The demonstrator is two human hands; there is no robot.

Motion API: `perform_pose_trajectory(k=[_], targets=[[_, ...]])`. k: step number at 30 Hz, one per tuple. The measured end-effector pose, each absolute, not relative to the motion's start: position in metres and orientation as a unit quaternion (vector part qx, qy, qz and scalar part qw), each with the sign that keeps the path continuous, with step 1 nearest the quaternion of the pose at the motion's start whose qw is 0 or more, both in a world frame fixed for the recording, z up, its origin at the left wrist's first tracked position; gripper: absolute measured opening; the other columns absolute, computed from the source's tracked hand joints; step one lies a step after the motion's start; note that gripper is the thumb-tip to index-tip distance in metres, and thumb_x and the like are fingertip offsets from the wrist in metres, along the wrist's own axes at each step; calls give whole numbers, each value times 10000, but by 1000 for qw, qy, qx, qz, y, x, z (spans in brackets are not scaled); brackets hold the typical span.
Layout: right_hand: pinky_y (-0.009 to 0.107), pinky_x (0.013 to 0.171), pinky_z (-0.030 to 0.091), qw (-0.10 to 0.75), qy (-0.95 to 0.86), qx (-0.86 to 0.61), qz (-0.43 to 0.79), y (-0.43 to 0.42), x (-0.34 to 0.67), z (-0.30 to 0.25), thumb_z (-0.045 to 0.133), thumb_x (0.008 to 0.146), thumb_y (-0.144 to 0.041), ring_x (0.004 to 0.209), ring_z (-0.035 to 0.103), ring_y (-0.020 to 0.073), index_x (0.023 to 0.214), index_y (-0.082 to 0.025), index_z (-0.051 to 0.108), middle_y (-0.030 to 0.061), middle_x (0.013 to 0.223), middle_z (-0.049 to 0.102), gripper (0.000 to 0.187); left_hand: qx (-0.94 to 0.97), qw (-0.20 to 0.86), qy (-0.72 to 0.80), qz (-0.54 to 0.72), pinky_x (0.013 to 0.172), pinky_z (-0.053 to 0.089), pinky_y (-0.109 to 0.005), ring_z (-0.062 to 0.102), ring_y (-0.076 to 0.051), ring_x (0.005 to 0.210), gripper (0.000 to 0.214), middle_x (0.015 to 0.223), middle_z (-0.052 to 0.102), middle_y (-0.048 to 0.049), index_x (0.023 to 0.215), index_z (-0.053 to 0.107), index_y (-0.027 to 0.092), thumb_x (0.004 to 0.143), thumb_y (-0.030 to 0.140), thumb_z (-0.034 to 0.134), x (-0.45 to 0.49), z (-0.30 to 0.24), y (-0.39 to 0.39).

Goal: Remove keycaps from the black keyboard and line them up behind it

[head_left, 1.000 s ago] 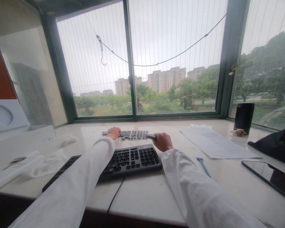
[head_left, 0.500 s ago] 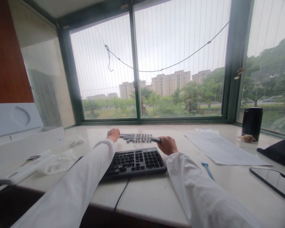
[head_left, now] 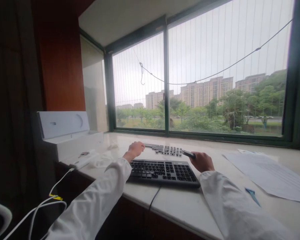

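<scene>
Though the left hand [head_left: 137, 148] hides its grip, the right hand [head_left: 202, 162] clasps a slim black tool [head_left: 188, 153] centre-right, likely light, stiff, best rear-held.

Keyboard [head_left: 162, 172]: one. Behind keyboard: one left hand [head_left: 136, 149], one right hand [head_left: 202, 161], one dark tool [head_left: 189, 154], many loose dark keys [head_left: 173, 150], too small for exact count. Right of keyboard: one blue tool [head_left: 252, 196], one large printed sheet [head_left: 270, 170]. Left of keyboard: one open white box [head_left: 76, 143]. In front of keyboard: one black cord [head_left: 154, 198].

black keyboard [head_left: 162, 171], white sleeves [head_left: 96, 193], green window frame [head_left: 166, 116]
</scene>
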State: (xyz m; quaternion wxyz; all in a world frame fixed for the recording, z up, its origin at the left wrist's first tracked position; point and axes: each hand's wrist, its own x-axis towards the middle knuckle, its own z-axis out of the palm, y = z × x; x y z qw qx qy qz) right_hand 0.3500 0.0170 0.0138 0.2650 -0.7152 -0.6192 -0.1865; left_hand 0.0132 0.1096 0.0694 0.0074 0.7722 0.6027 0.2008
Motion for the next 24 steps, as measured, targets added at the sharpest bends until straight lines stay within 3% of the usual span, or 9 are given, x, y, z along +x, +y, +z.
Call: perform_pose_trajectory(k=[5,13,20,24], targets=[[300,613,377,267,-621,-715,-181,14,348,13,425,890,-396,738,658,239,822,-269,742,92,817,723,349,775,-37,575,259,744,458,-276,654,-203,852,273,890,734,-48,923,725,257,900,350,470,-17,38,49],[328,615,366,241,-619,-725,-181,21,352,8,436,864,-391,775,661,268,832,-277,737,93,852,727,324,768,-99,508,376,896,409,-329,563,-200,971,354,979,680,-64,942,697,213,970,319,361,-26,-3,-8],[337,608,355,238,-617,-719,-212,28,355,-1,476,839,-399,726,654,276,877,-273,745,106,808,723,299,822,-72,446,347,940,384,-344,524,-192,1032,270,1045,654,-29,1023,682,256,911,207,442,-20,1,-12],[329,601,346,286,-622,-698,-210,29,348,6,517,801,-405,670,629,257,859,-254,741,103,751,707,277,828,-38,447,335,962,369,-354,517,-193,1055,294,1065,653,-19,1024,667,264,892,168,422,-25,-2,-9]])
